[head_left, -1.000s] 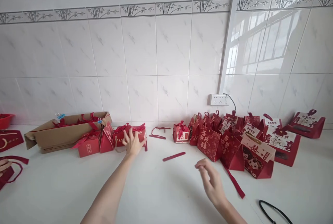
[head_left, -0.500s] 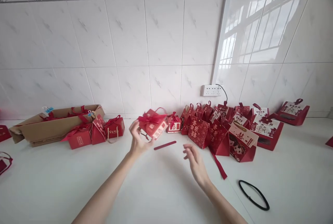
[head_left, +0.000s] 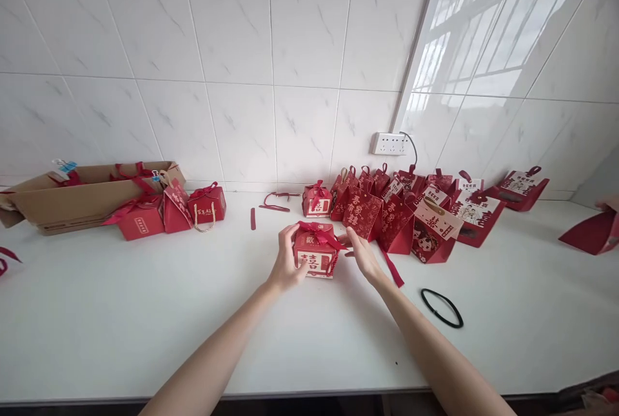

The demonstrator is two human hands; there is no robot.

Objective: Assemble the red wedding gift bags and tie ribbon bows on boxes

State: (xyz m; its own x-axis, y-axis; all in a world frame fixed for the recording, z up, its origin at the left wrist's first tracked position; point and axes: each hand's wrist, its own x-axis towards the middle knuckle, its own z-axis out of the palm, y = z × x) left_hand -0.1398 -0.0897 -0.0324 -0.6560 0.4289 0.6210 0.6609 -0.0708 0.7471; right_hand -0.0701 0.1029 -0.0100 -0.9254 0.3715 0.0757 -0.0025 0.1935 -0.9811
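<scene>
White tiles [head_left: 309, 113] back a white table [head_left: 290, 351]; the box [head_left: 316, 253] sits near its middle, upright as far as shows, in front of the small box [head_left: 316, 203]. The left hand [head_left: 286, 262] has it by the left end, thumb across the front, fingers bent round the side. The right hand [head_left: 363, 257] is part open beside the other end, fingers loosely curved by the bow [head_left: 320, 233]; whether they touch its ribbon I cannot tell.

A snagged fingertip could pull the bow loose, and a hard squeeze from the left could dent the card. A swing rightward might knock the nearest bag [head_left: 362, 213] into those crowded behind it, or drag the strip [head_left: 393, 272].

The widest room lies toward the near edge, with the black ring [head_left: 442, 307] off to the right; behind, the small box leaves little space
</scene>
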